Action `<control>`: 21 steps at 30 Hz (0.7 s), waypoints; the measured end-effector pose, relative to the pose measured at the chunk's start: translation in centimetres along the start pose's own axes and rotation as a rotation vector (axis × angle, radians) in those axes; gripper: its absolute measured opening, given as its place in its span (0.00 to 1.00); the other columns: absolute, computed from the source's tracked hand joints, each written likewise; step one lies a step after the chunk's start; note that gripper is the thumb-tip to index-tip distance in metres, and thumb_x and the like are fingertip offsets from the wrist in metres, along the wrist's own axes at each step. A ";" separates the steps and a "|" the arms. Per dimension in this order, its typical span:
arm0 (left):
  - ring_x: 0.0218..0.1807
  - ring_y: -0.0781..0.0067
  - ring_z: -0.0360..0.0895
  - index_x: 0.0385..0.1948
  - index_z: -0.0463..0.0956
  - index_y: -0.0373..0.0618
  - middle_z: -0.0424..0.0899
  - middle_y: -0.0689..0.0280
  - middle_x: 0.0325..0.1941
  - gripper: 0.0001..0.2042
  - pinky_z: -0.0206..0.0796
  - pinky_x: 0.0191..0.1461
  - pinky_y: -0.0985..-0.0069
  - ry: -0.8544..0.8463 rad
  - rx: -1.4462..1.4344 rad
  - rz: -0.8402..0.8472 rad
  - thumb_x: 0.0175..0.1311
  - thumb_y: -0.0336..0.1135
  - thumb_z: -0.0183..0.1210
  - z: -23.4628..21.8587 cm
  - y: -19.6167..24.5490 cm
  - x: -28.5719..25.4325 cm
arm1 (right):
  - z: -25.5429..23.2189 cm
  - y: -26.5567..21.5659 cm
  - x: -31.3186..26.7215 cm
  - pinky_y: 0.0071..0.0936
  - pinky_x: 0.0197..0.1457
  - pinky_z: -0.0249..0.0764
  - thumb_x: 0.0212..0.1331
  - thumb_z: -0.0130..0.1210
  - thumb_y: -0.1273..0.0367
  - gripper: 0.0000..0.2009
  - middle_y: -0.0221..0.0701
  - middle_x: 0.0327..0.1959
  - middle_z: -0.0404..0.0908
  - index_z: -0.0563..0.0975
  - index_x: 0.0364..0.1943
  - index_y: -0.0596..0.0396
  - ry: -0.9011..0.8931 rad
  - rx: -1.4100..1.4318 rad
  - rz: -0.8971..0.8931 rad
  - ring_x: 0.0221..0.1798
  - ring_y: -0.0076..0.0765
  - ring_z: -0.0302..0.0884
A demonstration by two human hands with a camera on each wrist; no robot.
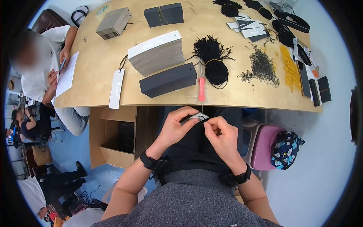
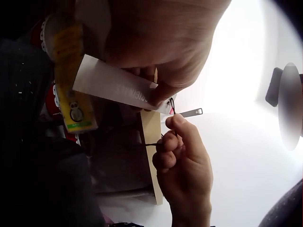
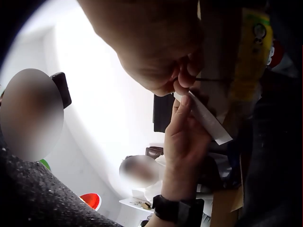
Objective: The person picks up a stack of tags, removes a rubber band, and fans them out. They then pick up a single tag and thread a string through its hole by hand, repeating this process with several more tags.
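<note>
Just off the table's front edge, my left hand (image 1: 176, 126) grips a narrow white hang tag (image 2: 113, 86) with pale lettering. A thin black cord (image 2: 172, 105) loops at the tag's end, where my right hand (image 1: 224, 137) pinches it between thumb and fingers. A loose length of cord sticks out past the right fingers in the left wrist view. Right above the tag, a pink-handled tool (image 1: 202, 90) lies at the table edge, its thin metal shaft pointing toward the hands. In the right wrist view, the right hand hides the tag's looped end.
On the wooden table (image 1: 94, 75) stand a white tag stack (image 1: 157, 56), dark tag stacks (image 1: 168, 80) and a black cord bundle (image 1: 216, 70). Dark clips (image 1: 263, 67) and yellow pins (image 1: 290, 68) lie right. A finished-looking corded tag (image 1: 116, 89) lies left. Another person sits far left, writing.
</note>
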State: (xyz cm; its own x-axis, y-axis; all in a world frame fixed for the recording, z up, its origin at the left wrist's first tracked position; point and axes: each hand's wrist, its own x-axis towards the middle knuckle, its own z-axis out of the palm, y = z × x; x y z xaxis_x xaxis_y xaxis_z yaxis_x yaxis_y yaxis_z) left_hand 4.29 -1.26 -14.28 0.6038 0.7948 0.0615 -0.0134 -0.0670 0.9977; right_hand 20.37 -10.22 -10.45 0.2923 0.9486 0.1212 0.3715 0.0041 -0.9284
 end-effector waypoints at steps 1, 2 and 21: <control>0.41 0.75 0.79 0.44 0.80 0.37 0.83 0.64 0.39 0.09 0.69 0.47 0.79 0.010 0.038 0.019 0.62 0.24 0.62 0.0 0.0 0.0 | 0.2 0.2 0.1 0.16 0.24 0.66 0.59 0.63 0.74 0.05 0.27 0.17 0.75 0.78 0.31 0.59 -0.002 0.001 -0.001 0.19 0.14 0.69; 0.41 0.75 0.79 0.44 0.80 0.37 0.83 0.64 0.39 0.09 0.69 0.47 0.79 0.011 0.037 0.018 0.62 0.24 0.62 0.0 0.0 -0.1 | 0.2 0.6 0.2 0.17 0.23 0.66 0.58 0.63 0.74 0.05 0.28 0.17 0.75 0.77 0.30 0.59 0.006 -0.029 0.004 0.19 0.15 0.69; 0.46 0.77 0.80 0.45 0.81 0.34 0.85 0.62 0.43 0.10 0.71 0.51 0.79 0.105 -0.040 0.000 0.63 0.20 0.61 0.8 -0.8 0.1 | 1.1 1.3 -0.1 0.23 0.21 0.66 0.53 0.66 0.75 0.07 0.30 0.16 0.75 0.78 0.28 0.56 0.115 -0.183 -0.232 0.16 0.26 0.73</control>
State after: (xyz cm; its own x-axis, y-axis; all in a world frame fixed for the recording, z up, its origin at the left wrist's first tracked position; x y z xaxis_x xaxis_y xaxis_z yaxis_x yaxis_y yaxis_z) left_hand 4.95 -1.62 -15.08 0.5172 0.8536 0.0621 -0.0460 -0.0447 0.9979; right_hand 19.81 -9.98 -12.07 0.2755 0.8870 0.3707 0.5894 0.1488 -0.7940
